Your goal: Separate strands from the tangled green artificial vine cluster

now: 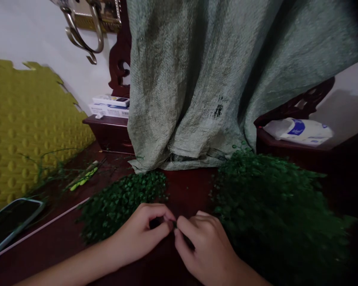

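Observation:
My left hand (147,226) and my right hand (205,242) meet at the fingertips over the dark red tabletop. Thumb and forefinger are pinched together on each. Between them shows a tiny dark green bit, like a piece of plant sprig (175,225), mostly hidden by the fingers. Behind my left hand lies a low heap of small-leaved green plants (122,202). To the right of my right hand spreads a larger, bushier heap of greenery (271,206), its near side in shadow.
A grey-green woven sack (191,79) hangs at the back. To the left lie a phone (13,222), a thin pale cable (44,226), a yellow-green handled tool (84,179) and loose stems. Boxes (109,109) and a tissue pack (304,131) rest on side ledges. A yellow foam mat (26,131) stands left.

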Tool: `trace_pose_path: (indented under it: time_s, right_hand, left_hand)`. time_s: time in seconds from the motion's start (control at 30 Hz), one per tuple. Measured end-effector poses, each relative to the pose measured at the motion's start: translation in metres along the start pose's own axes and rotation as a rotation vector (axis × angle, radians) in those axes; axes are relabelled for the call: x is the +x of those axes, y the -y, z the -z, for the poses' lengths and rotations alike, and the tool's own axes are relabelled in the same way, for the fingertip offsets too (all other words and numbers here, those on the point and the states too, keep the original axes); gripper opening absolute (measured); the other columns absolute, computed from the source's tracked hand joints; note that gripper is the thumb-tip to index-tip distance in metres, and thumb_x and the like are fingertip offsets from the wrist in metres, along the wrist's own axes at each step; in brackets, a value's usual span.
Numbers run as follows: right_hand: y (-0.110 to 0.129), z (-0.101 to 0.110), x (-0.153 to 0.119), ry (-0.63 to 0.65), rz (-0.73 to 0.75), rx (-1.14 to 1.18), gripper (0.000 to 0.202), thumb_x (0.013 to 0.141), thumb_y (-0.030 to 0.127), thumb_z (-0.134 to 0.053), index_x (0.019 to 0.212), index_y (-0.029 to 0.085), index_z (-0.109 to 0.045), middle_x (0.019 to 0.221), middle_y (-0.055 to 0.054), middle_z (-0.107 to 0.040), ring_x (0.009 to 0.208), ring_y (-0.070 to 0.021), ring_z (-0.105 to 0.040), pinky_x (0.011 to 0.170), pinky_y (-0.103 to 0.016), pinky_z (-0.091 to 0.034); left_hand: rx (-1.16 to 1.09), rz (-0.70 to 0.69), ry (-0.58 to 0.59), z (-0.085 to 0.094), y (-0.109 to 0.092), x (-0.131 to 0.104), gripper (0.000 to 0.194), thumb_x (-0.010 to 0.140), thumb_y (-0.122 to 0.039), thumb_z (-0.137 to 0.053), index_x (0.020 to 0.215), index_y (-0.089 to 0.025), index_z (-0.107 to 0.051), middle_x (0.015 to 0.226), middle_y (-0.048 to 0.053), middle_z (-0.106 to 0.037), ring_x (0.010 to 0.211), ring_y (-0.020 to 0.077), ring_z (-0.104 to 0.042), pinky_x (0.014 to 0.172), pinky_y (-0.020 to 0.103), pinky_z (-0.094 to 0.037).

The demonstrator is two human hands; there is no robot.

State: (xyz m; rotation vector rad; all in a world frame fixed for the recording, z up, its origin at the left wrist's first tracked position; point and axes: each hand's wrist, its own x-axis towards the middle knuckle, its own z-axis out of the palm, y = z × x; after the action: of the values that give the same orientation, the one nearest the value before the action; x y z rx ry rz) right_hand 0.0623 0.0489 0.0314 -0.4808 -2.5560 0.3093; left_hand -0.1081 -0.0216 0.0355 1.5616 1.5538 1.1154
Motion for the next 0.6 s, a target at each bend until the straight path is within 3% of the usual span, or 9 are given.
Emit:
trace_pose_path:
  time_s: [0.2,0.37,0.6]
  right_hand:
    - [-0.0019,0.0002,-0.0030,0.072,0.046,-0.065,0.021,0.090,0.012,-0.040,0.075,0.023,-0.050,0.052,0.003,-0.061,0.047,-0.0149,-0.061,0.065,-0.028,-0.041]
    - [0.0000,0.0035,-0.0035,0.052,0.072,-0.069,0.023,0.091,0.014,-0.040,0.073,0.023,-0.051,0.048,0.004,-0.057,0.043,-0.0138,-0.058,0.062,-0.026,-0.042]
    - [-0.0013,0.0000,0.0017,0.015,0.037,-0.082,0.016,0.092,0.017,-0.045,0.081,0.022,-0.055,0.058,0.001,-0.063,0.052,-0.0176,-0.064,0.072,-0.032,-0.047]
  left_hand:
    - [0.015,-0.002,-0.001,-0.0013,0.0018,-0.0022,0.022,0.085,-0.022,-0.054,0.070,-0.019,-0.069,0.064,-0.002,-0.066,0.064,0.0139,-0.060,0.060,0.022,-0.041]
    - [0.017,-0.027,-0.014,-0.0010,0.0010,-0.0023,0.024,0.085,-0.020,-0.052,0.066,-0.019,-0.067,0.062,-0.003,-0.063,0.062,0.0130,-0.058,0.061,0.022,-0.042]
    - [0.010,0.006,-0.037,-0.0005,0.0039,0.0008,0.024,0.086,-0.023,-0.054,0.069,-0.019,-0.069,0.065,-0.002,-0.066,0.066,0.0146,-0.060,0.064,0.023,-0.044]
